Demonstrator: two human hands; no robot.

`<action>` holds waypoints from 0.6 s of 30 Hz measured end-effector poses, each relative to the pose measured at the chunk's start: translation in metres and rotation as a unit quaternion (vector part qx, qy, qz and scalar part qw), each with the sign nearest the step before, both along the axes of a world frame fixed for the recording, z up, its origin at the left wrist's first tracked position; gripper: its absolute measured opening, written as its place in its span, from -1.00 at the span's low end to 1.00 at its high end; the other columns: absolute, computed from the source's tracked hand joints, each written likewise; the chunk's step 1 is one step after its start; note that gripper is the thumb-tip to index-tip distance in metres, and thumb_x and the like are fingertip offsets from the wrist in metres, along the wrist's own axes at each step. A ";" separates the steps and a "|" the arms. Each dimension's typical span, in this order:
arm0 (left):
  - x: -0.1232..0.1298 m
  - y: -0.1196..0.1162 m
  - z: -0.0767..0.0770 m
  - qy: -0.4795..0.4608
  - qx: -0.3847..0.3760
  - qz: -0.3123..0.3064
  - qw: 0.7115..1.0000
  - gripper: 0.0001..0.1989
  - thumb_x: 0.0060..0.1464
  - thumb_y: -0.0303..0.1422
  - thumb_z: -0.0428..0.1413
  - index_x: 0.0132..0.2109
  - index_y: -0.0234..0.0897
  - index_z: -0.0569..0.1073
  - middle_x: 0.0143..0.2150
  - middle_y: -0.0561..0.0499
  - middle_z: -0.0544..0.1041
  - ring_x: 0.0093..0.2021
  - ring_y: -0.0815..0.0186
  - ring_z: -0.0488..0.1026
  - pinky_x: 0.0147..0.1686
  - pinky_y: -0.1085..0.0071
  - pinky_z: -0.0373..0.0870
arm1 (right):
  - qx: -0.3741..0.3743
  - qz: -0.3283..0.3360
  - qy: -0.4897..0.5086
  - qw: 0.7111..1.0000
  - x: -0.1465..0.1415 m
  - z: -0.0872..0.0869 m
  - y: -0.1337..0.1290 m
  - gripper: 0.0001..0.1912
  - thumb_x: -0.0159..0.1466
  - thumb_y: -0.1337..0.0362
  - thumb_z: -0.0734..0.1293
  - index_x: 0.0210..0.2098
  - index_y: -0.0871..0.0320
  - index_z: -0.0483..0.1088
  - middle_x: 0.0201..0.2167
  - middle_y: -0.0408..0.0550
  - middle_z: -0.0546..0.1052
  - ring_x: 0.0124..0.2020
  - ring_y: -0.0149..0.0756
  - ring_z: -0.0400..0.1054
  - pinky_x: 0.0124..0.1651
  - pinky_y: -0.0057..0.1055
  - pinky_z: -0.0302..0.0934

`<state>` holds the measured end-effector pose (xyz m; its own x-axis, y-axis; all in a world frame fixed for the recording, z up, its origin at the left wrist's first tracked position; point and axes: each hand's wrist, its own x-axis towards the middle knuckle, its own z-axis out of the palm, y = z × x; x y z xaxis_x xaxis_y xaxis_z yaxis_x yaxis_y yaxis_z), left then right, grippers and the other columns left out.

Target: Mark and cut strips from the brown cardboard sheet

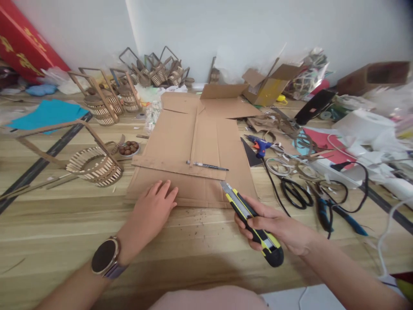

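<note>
A flattened cardboard box [171, 133] lies on the wooden table in front of me. My left hand [157, 202] rests flat on its near left part, fingers stretched out. In my right hand [264, 219] I hold a yellow and black utility knife [254, 221], its blade out and pointing away from me. The blade tip is near the front right part of the cardboard; I cannot tell whether it touches. A pen [208, 165] lies across the cardboard, just beyond the knife.
Left of the cardboard stand a small slatted basket [97, 165] with a tall handle and a bowl of brown nuts [129, 148]. To the right lie a blue glue gun [260, 144], pliers [324, 211] and coiled cables [295, 193]. More baskets [101, 107] and an open carton [269, 86] stand behind.
</note>
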<state>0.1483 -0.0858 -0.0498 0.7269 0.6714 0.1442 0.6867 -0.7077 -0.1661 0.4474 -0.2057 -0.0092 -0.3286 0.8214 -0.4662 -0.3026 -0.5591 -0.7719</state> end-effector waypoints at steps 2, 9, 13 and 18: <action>0.002 0.001 0.002 -0.008 0.000 -0.011 1.000 -0.67 0.30 -0.40 0.09 0.16 -0.33 0.52 0.20 -0.27 0.51 0.17 -0.08 0.46 0.09 0.02 0.50 | 0.000 -0.003 0.000 1.000 0.000 0.000 0.000 -0.50 0.19 0.28 0.44 0.09 0.03 0.29 -0.33 -0.16 0.41 -0.40 -0.42 0.28 -0.48 -0.49 0.18; 0.018 0.014 0.007 -0.109 0.031 -0.061 0.992 -0.63 0.39 -0.39 -0.07 0.23 -0.33 0.44 0.29 -0.34 0.39 0.32 -0.10 0.30 0.18 -0.08 0.40 | 0.057 0.027 -0.194 0.979 0.013 0.010 0.015 -0.52 0.24 -0.08 0.39 -0.03 0.07 0.29 -0.32 -0.12 0.45 -0.46 -0.40 0.31 -0.44 -0.42 0.19; 0.036 0.033 0.006 -0.134 0.015 -0.106 0.985 -0.58 0.41 -0.35 -0.10 0.28 -0.41 0.37 0.36 -0.42 0.29 0.42 -0.13 0.15 0.30 -0.15 0.22 | 0.209 0.192 -0.465 0.839 0.013 0.022 0.036 -0.68 0.38 -0.02 0.22 -0.20 0.11 0.32 -0.36 -0.04 0.51 -0.36 -0.27 0.40 -0.29 -0.35 0.23; 0.061 0.050 -0.009 -0.113 -0.028 -0.133 0.984 -0.52 0.42 -0.28 -0.10 0.35 -0.44 0.27 0.43 -0.43 0.17 0.46 -0.13 0.05 0.34 -0.16 0.12 | 0.296 0.307 -0.636 0.643 -0.009 0.017 0.057 -0.77 0.37 0.28 0.15 -0.09 0.19 0.37 -0.21 0.12 0.59 -0.23 -0.16 0.47 -0.25 -0.34 0.20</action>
